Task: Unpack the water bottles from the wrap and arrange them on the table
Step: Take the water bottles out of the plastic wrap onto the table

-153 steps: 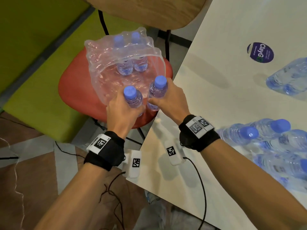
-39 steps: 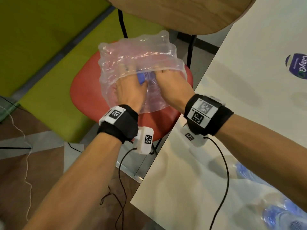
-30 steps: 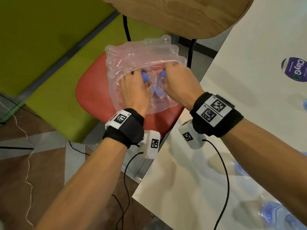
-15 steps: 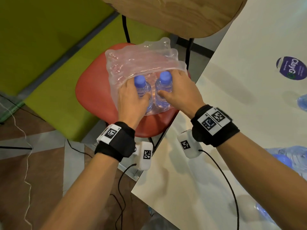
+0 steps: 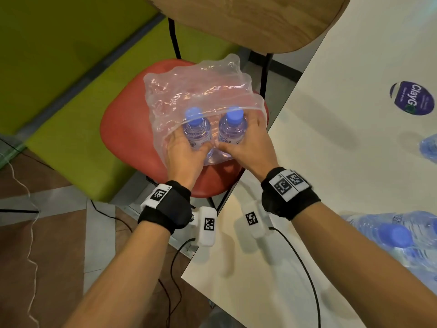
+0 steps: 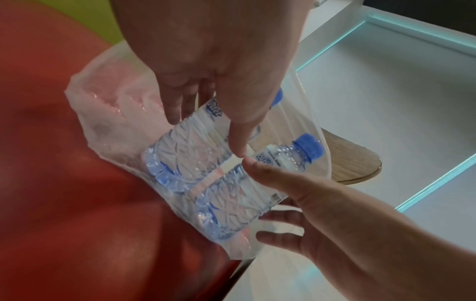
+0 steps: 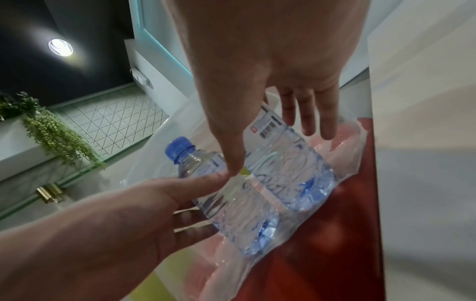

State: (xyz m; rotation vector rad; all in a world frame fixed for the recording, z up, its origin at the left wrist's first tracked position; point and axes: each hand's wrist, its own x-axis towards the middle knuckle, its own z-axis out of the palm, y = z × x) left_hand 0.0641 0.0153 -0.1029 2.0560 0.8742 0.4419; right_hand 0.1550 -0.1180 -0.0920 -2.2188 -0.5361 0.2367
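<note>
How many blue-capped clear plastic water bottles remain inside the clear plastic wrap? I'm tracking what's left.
2, side by side in the wrap on the red stool: left hand grips one bottle, right hand the other. None seem hidden.

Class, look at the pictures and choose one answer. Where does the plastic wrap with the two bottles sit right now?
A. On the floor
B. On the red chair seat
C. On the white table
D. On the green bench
B: the head view shows the plastic wrap lying on the red chair seat, beside the white table, while the left hand and right hand each hold a bottle inside it.
</note>
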